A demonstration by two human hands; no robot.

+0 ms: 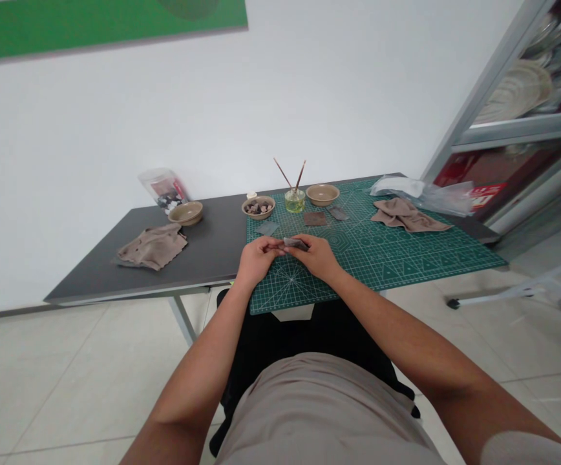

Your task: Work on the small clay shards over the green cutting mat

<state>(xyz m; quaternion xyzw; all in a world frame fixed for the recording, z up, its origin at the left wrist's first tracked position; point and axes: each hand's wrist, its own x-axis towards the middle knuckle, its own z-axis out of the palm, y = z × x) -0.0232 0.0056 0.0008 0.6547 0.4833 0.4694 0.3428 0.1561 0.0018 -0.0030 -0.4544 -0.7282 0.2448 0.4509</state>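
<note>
Item 1, logged from my remote feed: a small flat dark grey piece [296,244], material too small to tell, held between both hands over the near left part of the mat.

Item 2: the left hand [256,258], fingers together and pinched on the piece's left end.

Item 3: the right hand [315,255], fingers together and clamped on its right end, just beside the left hand.

Item 4: a green gridded cutting mat [382,261], directly beneath the hands. On its far edge I list a square brown sheet [315,219], a grey-green sheet [267,228], and a narrow dark grey sheet [338,212].

Item 5: a round tan ceramic bowl of small stones [258,207], near the mat's far left corner.

Item 6: a clear glass jar of green liquid [295,201], holding two wooden-handled brushes [300,175], beside an empty-looking tan ceramic bowl [322,194].

Item 7: a crumpled taupe cloth [406,215] on the mat's right, touching a clear plastic bag [423,196].

Item 8: a dark grey table [212,236] under the mat, bearing a second taupe cloth [153,247], a third tan ceramic bowl [185,212], and a tipped clear plastic container [163,190].
</note>
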